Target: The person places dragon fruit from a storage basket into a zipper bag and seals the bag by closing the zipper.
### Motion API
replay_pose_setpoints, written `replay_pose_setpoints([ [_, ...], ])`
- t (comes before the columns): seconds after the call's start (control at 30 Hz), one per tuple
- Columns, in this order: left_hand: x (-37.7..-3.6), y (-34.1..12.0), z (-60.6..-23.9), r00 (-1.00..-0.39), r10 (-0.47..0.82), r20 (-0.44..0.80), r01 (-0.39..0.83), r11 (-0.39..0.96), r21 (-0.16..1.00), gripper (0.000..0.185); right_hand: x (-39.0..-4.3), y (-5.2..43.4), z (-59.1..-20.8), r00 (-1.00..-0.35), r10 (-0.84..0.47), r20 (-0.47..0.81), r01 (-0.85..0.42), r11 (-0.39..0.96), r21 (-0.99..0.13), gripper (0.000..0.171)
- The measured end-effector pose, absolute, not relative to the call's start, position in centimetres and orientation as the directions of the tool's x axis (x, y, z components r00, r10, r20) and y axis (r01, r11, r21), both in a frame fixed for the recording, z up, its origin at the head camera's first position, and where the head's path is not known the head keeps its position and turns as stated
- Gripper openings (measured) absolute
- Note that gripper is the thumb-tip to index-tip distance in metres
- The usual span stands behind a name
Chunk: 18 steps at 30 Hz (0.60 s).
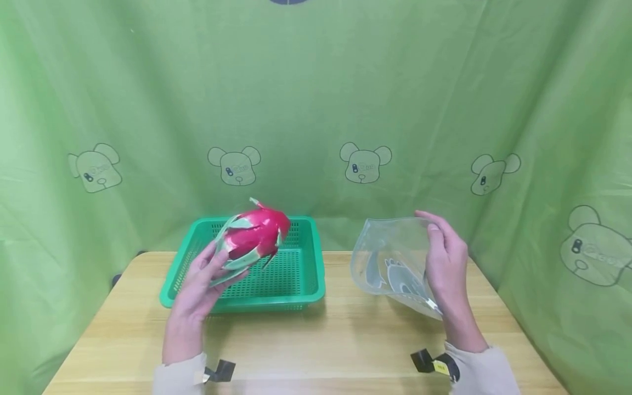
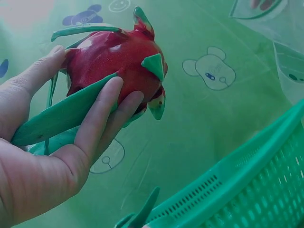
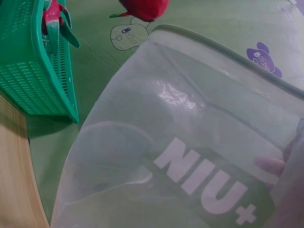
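My left hand (image 1: 209,271) grips a red dragon fruit (image 1: 257,235) with green scales and holds it in the air over the green mesh basket (image 1: 296,274). In the left wrist view the fingers (image 2: 102,114) and thumb curl round the dragon fruit (image 2: 118,54), with the basket (image 2: 247,190) below. To the right, my right hand (image 1: 444,258) pinches the top edge of a clear zip bag (image 1: 390,260) held up off the table. The bag (image 3: 180,142) fills the right wrist view and is printed "NIU+". A second dragon fruit (image 3: 51,19) lies in the basket (image 3: 33,66).
The basket stands at the back left of a light wooden table (image 1: 321,340). Green cloth with bear prints (image 1: 365,162) hangs behind and on both sides. Wrist camera mounts (image 1: 428,362) show at the near edge.
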<state>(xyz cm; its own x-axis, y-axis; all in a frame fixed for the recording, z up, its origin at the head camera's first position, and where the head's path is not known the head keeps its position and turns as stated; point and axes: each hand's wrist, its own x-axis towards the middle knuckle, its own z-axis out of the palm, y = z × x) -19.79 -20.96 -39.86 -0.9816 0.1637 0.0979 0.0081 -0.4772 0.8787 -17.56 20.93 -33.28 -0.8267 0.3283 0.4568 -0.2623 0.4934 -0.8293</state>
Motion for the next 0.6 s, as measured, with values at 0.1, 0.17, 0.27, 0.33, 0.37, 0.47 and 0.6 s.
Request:
replay_pose_setpoints([
  [0.1,-19.5,-21.0,-39.4,-0.981,0.161,0.104,0.015,-0.474,0.880,0.057,-17.6,20.8,-33.2,-0.824,0.327,0.463,-0.267,0.498,-0.825,0.041],
  [0.17,-19.2,-21.0,-39.1,-0.982,0.158,0.106,0.019,-0.474,0.880,0.059,-17.7,20.8,-33.2,-0.821,0.326,0.468,-0.270,0.501,-0.823,0.041],
  [0.27,-18.9,-21.0,-38.8,-0.982,0.149,0.112,0.028,-0.476,0.879,0.062,-17.7,20.7,-33.2,-0.820,0.326,0.471,-0.273,0.501,-0.821,0.041],
  [0.33,-18.7,-21.0,-38.6,-0.982,0.146,0.118,0.034,-0.479,0.877,0.061,-17.8,20.7,-33.2,-0.822,0.326,0.467,-0.271,0.498,-0.824,0.041],
  [0.37,-18.6,-21.0,-38.5,-0.982,0.145,0.124,0.039,-0.482,0.875,0.060,-17.8,20.7,-33.2,-0.823,0.326,0.466,-0.271,0.496,-0.825,0.041],
  [0.47,-18.4,-21.0,-38.3,-0.980,0.142,0.140,0.054,-0.490,0.870,0.056,-17.9,20.7,-33.2,-0.828,0.324,0.458,-0.268,0.488,-0.831,0.041],
  [0.6,-18.1,-21.0,-38.1,-0.977,0.144,0.157,0.064,-0.506,0.860,0.052,-17.9,20.6,-33.3,-0.831,0.320,0.455,-0.268,0.487,-0.832,0.041],
])
